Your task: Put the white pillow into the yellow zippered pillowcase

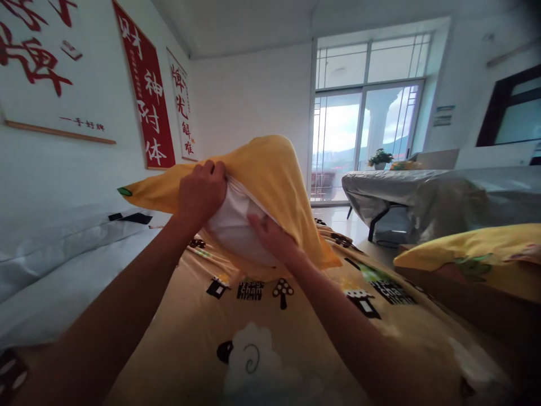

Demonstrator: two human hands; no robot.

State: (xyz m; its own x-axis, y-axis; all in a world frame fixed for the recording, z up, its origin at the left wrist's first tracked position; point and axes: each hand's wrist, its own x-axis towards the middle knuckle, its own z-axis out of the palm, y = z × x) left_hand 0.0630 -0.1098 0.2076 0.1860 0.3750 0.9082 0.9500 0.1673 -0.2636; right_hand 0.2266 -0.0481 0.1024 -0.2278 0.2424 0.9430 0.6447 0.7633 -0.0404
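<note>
Left hand (202, 192) is clenched tight w/ fingers curled over the open edge of the yellow pillowcase (270, 180), pinching the fabric up at about chest height over the bed. Right hand (273, 237) sits just below and to the right of it, fingers mostly flat and a bit spread, pressed against the white pillow (230, 225) where it bulges out of the case opening; can't tell if the thumb is hooked on anything, it's tucked behind the fabric. Pillow is approx half in, the yellow case draped over its top and hanging down the far side to a loose corner. All of this hovers above the cartoon-print bedsheet (262, 338) w/ sheep and little houses on it. Another yellow pillow (473, 254) lies off to the right, well apart. Red calligraphy banner (146, 90) on the left wall, glass balcony door (363, 141) at the back, gray-covered table (422, 192) in front of it.
</note>
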